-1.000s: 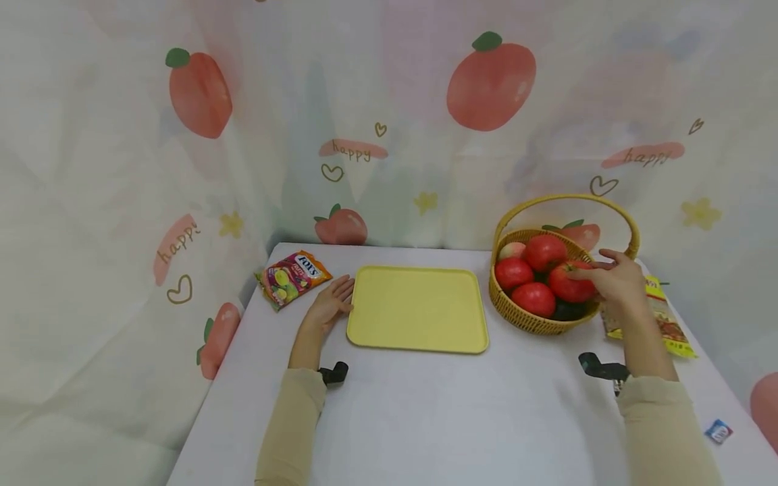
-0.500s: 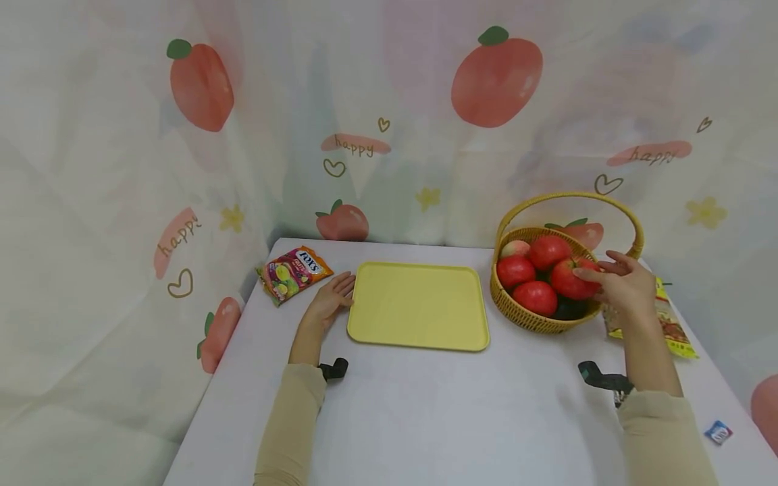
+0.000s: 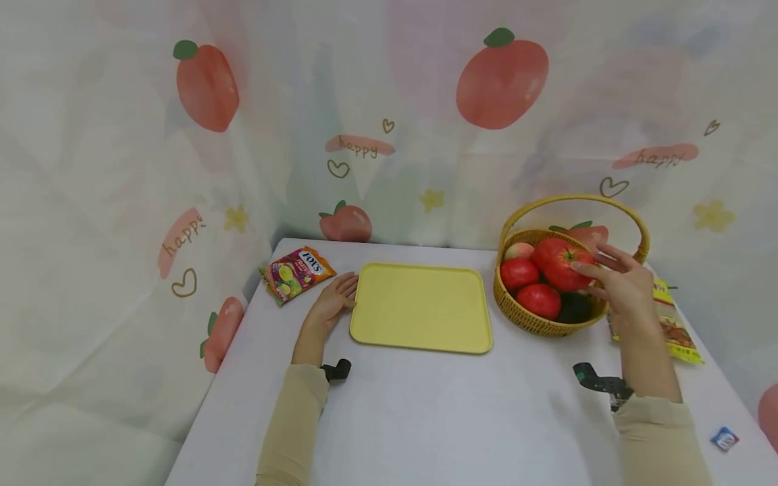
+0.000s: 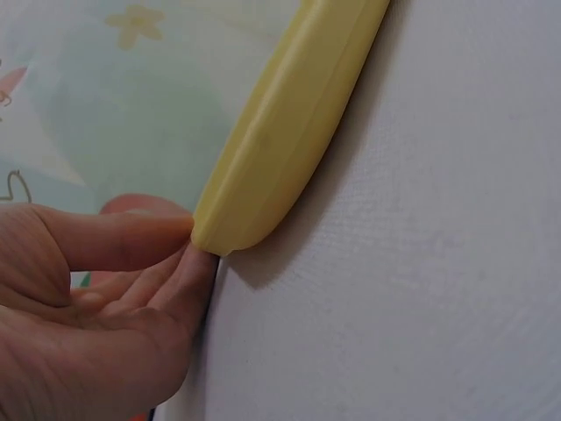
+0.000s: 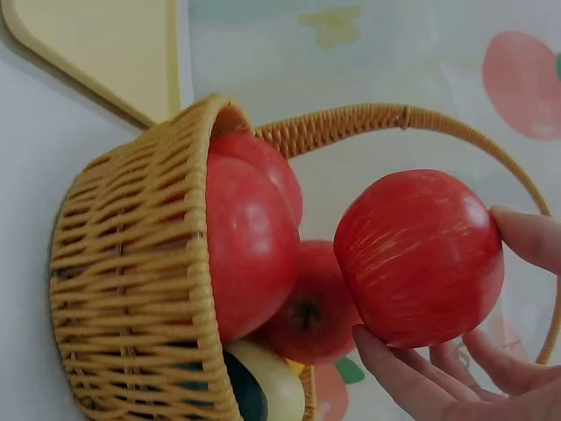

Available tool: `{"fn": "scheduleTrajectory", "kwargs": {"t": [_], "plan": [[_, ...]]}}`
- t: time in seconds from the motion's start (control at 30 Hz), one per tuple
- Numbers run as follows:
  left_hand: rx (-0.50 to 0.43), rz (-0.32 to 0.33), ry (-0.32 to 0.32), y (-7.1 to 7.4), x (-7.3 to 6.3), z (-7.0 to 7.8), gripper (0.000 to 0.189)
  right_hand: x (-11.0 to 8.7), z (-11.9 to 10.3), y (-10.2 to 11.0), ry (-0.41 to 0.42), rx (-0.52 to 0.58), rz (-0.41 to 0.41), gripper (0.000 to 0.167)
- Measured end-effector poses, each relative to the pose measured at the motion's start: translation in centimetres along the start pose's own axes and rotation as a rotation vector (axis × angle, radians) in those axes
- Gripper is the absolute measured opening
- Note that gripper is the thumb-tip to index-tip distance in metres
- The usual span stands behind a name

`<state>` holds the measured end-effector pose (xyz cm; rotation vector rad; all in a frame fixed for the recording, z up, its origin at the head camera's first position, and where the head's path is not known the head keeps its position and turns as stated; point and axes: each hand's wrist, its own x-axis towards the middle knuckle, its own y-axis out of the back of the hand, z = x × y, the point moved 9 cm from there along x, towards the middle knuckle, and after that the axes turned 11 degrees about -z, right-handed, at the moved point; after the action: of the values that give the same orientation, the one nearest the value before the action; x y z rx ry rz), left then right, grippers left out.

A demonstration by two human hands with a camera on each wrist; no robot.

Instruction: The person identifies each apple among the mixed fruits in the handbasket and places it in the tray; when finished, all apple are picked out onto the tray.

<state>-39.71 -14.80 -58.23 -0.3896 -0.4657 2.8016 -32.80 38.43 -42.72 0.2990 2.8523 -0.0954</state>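
In my right hand [image 3: 632, 287] is a red apple [image 5: 419, 259] with pale streaks, held between the thumb and fingertips. It is raised over the right side of a yellow wicker basket [image 5: 131, 272]. More red apples [image 5: 250, 250], a pale pink round fruit [image 3: 519, 250] and a dark green thing [image 3: 574, 308] lie inside the basket. My left hand [image 3: 333, 297] is at the left edge of a yellow rectangular tray [image 3: 421, 307]. Its thumb and fingertips touch the tray's rim [image 4: 215, 232], the fingers fairly straight in the head view.
A FOX'S candy bag [image 3: 298, 273] lies at the table's back left. Behind my right wrist lies a yellow snack packet [image 3: 675, 327], and a small blue-and-white wrapped piece [image 3: 724, 439] is near the right edge. The basket's tall handle [image 3: 574, 198] arches over the fruit.
My right hand has lifted the apple up and slightly left from its place in the basket, baring more of the dark green thing beneath. The left hand stays at the tray; the view shifts slightly.
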Motion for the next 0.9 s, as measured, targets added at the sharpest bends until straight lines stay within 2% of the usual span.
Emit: {"fn": "scheduleTrajectory", "kwargs": {"t": [0.2,0.43,0.6,0.77,0.9], "plan": [[0.025,0.026,0.019,0.2,-0.3,-0.2,0.086,-0.5,0.1,-1.8,0.009,0.022,-0.04,0.089],[0.021,0.029,0.021,0.4,-0.3,-0.4,0.083,-0.7,-1.0,-4.5,0.133,0.045,-0.133,0.082],[0.031,0.031,0.009,0.5,-0.3,-0.2,0.082,-0.9,-1.6,-6.7,0.177,0.073,-0.209,0.083],[0.012,0.024,0.007,0.4,-0.1,-0.2,0.081,-1.1,-2.0,-8.4,0.205,0.048,-0.233,0.084],[0.03,0.003,-0.021,0.0,0.0,0.1,0.081,-1.0,-2.0,-9.6,0.21,0.031,-0.242,0.081]]}}
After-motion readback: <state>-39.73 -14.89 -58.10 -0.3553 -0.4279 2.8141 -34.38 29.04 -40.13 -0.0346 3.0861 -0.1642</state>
